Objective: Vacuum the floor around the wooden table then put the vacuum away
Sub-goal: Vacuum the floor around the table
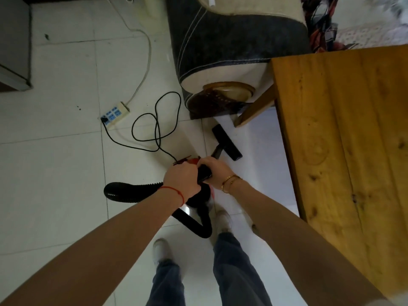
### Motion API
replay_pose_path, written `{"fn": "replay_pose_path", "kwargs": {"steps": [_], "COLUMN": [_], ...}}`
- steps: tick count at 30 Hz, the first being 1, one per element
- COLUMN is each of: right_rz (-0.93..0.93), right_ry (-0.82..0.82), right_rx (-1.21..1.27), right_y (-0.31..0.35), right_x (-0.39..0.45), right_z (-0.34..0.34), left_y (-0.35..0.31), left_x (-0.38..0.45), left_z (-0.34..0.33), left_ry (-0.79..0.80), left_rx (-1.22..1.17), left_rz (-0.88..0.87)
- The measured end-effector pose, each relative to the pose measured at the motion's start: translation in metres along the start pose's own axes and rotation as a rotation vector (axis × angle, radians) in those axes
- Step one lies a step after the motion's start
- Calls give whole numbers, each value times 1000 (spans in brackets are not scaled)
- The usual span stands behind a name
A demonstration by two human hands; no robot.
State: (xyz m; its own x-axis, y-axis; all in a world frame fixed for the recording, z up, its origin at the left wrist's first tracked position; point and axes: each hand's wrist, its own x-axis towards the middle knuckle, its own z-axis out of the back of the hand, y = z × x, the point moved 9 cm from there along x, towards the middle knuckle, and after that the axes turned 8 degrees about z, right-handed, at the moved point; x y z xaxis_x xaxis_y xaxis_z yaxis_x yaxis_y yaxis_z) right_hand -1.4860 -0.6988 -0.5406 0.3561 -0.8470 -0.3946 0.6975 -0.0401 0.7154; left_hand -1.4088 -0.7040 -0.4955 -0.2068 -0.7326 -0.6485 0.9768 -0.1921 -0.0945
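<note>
A black and red vacuum (pixel 204 176) is held over the white tiled floor (pixel 61 173) in front of me. My left hand (pixel 182 178) is wrapped around its top, and my right hand (pixel 215 167) grips its black handle. Its black floor nozzle (pixel 227 142) rests flat on the tiles beside the leg (pixel 256 110) of the wooden table (pixel 344 133). A ribbed black hose (pixel 128 192) loops out to the left and comes back under the vacuum body. The vacuum's body is mostly hidden by my hands.
The thin black cord (pixel 155 127) lies in loops on the tiles and runs to a white power strip (pixel 114 115). A dark and cream sofa (pixel 223 49) stands behind the nozzle. A grey cabinet (pixel 14 43) is at far left. My feet (pixel 162 249) stand below the vacuum.
</note>
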Motion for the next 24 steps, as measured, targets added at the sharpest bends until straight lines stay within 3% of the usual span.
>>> {"fn": "replay_pose_path", "kwargs": {"steps": [11,24], "right_rz": [-57,-203], "right_ry": [-135,-288], "right_rx": [67,115], "right_y": [32,-44], "right_x": [-40,-96], "right_z": [-63,-31], "left_y": [32,-65], "left_x": [-52,-42], "left_z": [-27,-41], "left_ry": [43,46], "left_rx": [168,271], "left_rz": [-162,-268]}}
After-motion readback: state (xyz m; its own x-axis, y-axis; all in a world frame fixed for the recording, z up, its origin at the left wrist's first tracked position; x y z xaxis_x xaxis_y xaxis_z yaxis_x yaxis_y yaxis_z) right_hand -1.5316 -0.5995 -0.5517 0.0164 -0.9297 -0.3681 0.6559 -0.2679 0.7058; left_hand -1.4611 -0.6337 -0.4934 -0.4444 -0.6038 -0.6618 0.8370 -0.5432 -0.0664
